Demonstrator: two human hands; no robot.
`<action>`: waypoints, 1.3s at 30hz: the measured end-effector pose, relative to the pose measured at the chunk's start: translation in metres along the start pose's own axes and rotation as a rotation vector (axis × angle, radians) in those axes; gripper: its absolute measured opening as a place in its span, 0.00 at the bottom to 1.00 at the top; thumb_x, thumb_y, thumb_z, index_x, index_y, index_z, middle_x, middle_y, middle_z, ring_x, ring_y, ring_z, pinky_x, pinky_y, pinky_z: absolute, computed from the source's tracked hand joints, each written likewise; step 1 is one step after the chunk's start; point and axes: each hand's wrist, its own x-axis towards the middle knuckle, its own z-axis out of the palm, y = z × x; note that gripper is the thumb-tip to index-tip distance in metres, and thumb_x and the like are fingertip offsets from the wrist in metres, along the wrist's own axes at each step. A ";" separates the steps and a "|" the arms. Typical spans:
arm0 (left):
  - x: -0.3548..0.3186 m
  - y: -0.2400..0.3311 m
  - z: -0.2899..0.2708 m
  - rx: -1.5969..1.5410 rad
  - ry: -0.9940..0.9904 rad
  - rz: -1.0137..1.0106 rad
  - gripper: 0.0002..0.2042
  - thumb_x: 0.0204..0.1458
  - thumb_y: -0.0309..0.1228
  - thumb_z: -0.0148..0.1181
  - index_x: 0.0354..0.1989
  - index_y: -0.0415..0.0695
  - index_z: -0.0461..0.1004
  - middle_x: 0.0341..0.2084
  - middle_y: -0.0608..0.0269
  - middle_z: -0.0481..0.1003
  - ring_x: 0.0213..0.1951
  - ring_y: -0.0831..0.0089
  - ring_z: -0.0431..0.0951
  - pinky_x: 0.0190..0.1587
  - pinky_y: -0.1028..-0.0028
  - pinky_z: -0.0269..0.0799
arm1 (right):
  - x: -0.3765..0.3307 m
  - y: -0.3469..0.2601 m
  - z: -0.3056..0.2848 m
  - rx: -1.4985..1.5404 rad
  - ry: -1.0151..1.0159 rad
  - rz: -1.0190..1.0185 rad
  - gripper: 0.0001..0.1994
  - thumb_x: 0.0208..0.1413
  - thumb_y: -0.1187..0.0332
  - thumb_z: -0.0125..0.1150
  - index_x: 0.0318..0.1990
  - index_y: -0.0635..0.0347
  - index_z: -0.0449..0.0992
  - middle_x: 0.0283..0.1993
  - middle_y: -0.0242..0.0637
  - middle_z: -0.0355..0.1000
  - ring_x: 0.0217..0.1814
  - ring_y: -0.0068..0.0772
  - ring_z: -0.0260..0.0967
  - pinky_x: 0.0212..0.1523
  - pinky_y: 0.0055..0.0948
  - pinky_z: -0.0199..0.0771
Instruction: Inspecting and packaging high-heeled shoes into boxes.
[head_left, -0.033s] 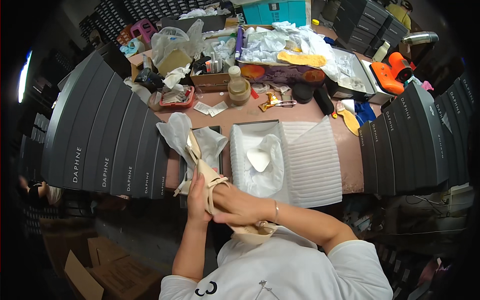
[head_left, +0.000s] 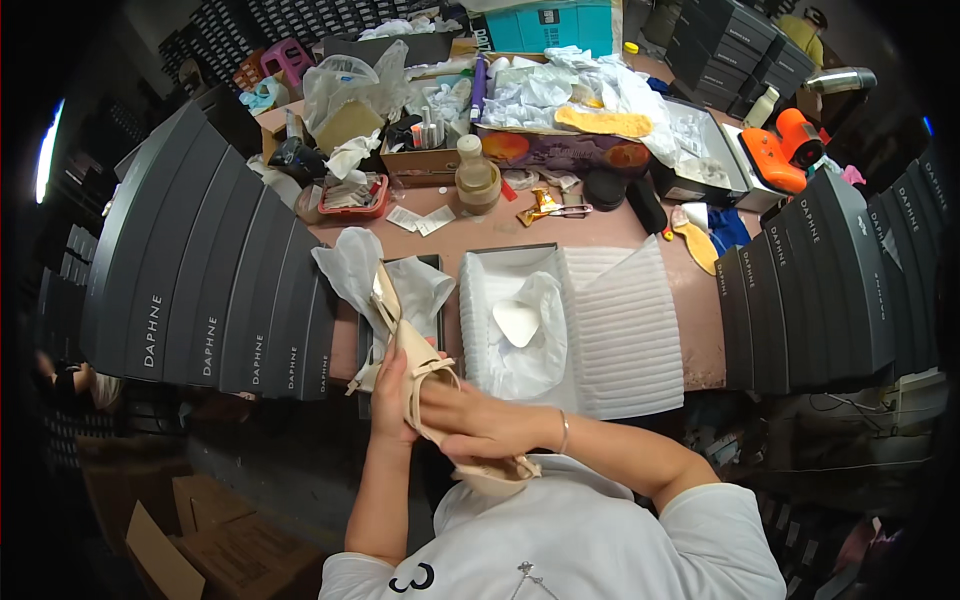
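left hand [head_left: 388,395]: fingers curled round the beige high-heeled shoe [head_left: 430,400] at mid-length, gripping it from the left.
right hand [head_left: 480,420]: laid flat over the shoe's straps, fingers pressed together and closed on it from the right; thin bracelet at the wrist.
shoe position: held in the air just off the near edge of the worktop [head_left: 600,230], above the person's chest; the upper end points toward the lid, the lower end hangs by the white shirt.
white tissue paper [head_left: 350,265]: crumpled wad at the shoe's upper end, touching it, spilling over the dark box lid [head_left: 430,262].
box lid: near-left part of the worktop, mostly hidden under tissue and shoe.
open shoe box [head_left: 510,320]: just right of the lid, near edge, lined with white paper; a pale shoe part shows inside.
white foam sheet [head_left: 630,330]: touching the box's right side, overhanging the near edge.
stacked dark shoe boxes [head_left: 200,270]: fanned rows at left and right edges.
far edge: clutter of bags, tape roll, cardboard tray, orange tool; too dense to itemise.
risk 1: shoe is unsupported; a loose grip could drop it past the near edge.
risk 2: tissue may snag on the heel or strap and tear or drag out.
risk 3: foam sheet overhang could get knocked off by the right forearm.
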 end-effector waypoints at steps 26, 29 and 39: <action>-0.024 -0.046 0.031 -0.220 0.079 -0.147 0.34 0.60 0.60 0.33 0.62 0.43 0.59 0.55 0.58 0.67 0.56 0.61 0.68 0.59 0.64 0.63 | -0.026 -0.013 -0.006 0.053 0.331 0.294 0.21 0.60 0.57 0.49 0.49 0.67 0.69 0.47 0.55 0.69 0.53 0.55 0.62 0.60 0.53 0.54; -0.040 -0.074 0.049 -0.102 0.118 0.009 0.34 0.61 0.58 0.32 0.68 0.46 0.46 0.64 0.59 0.54 0.65 0.65 0.56 0.65 0.66 0.54 | 0.003 0.026 0.009 -0.218 0.191 0.546 0.26 0.60 0.51 0.45 0.48 0.71 0.68 0.51 0.61 0.65 0.59 0.57 0.59 0.66 0.58 0.38; -0.051 -0.075 0.036 -0.199 0.169 -0.059 0.31 0.59 0.61 0.35 0.60 0.50 0.56 0.46 0.64 0.66 0.39 0.71 0.71 0.40 0.68 0.70 | 0.008 0.033 0.004 0.108 0.153 0.333 0.25 0.66 0.53 0.34 0.47 0.68 0.71 0.45 0.54 0.70 0.54 0.58 0.61 0.59 0.43 0.55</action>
